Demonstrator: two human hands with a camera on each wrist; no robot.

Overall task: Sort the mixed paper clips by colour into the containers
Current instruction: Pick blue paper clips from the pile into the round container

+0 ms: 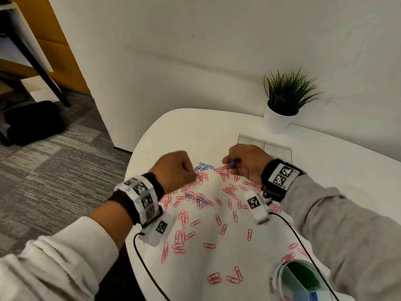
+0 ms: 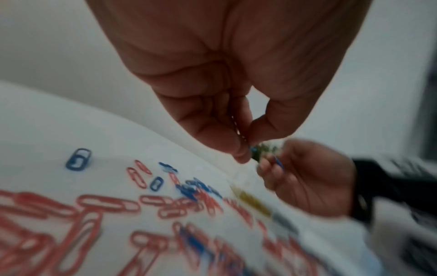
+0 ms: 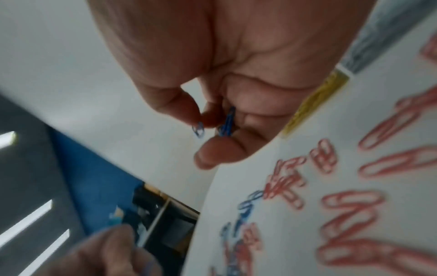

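Many red paper clips (image 1: 218, 219) lie scattered over the white table (image 1: 325, 157), with a few blue paper clips (image 1: 203, 166) among them at the far side. My left hand (image 1: 193, 170) hovers beside those blue ones, thumb and finger pinched on a small blue clip (image 2: 253, 149). My right hand (image 1: 230, 164) hangs just right of it and grips several blue clips (image 3: 226, 123) in its curled fingers. A round divided container (image 1: 280, 276) with green and blue clips stands at the near right. A clear tray (image 1: 280, 148) lies behind the right hand.
A potted plant (image 1: 282, 105) stands at the back right against the wall. Yellow clips (image 3: 314, 100) lie in the clear tray. Black cables (image 1: 149, 268) run from both wrist cameras across the table's near edge. The table's left edge drops to carpeted floor.
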